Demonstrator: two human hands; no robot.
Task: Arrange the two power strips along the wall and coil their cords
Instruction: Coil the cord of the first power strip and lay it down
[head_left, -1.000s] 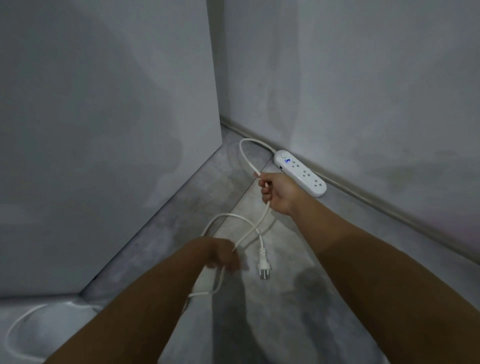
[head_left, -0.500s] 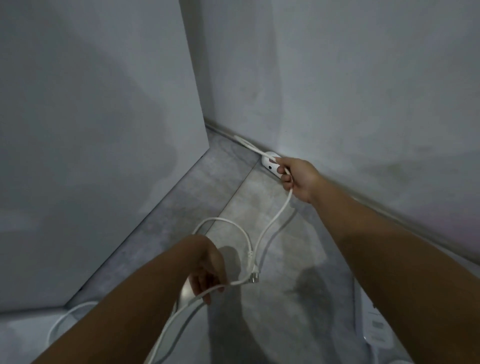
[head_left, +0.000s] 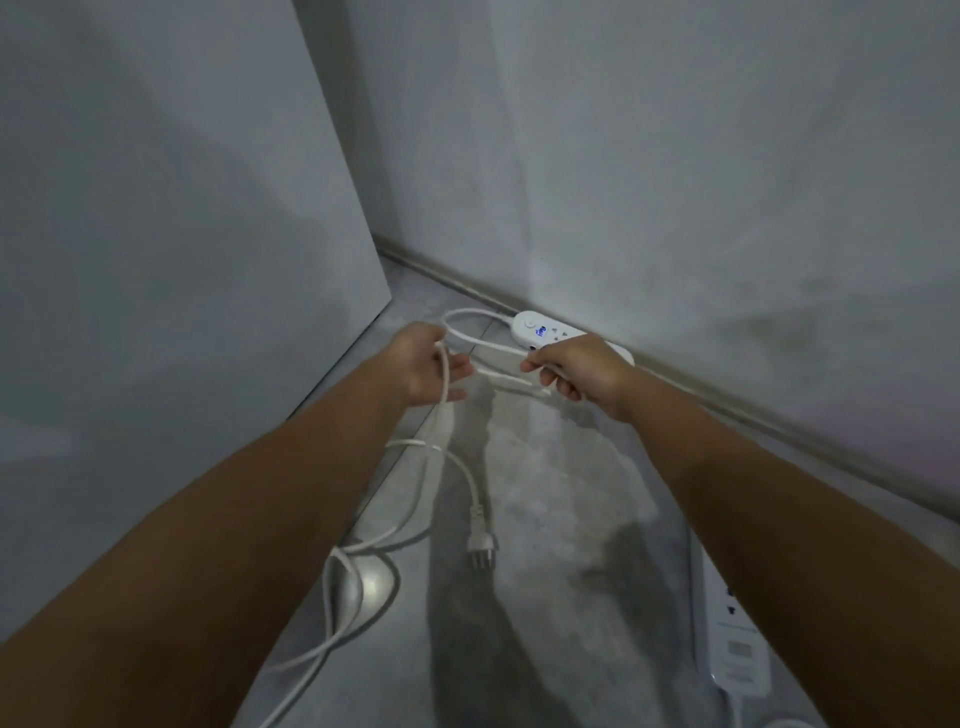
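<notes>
Cord (head_left: 488, 347) runs between my hands: right hand (head_left: 576, 371) pinches it, left hand (head_left: 428, 366) lies open under it. The strip (head_left: 525, 325) has a blue display (head_left: 542, 330), too blurred to read.

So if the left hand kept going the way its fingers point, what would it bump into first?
Probably the right hand, which pinches the cord just ahead of those fingers, though depth is hard to judge here.

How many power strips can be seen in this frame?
2. One lit power strip lies by the baseboard, partly behind the right hand; a second power strip lies on the floor lower right, partly covered by the right forearm.
</notes>
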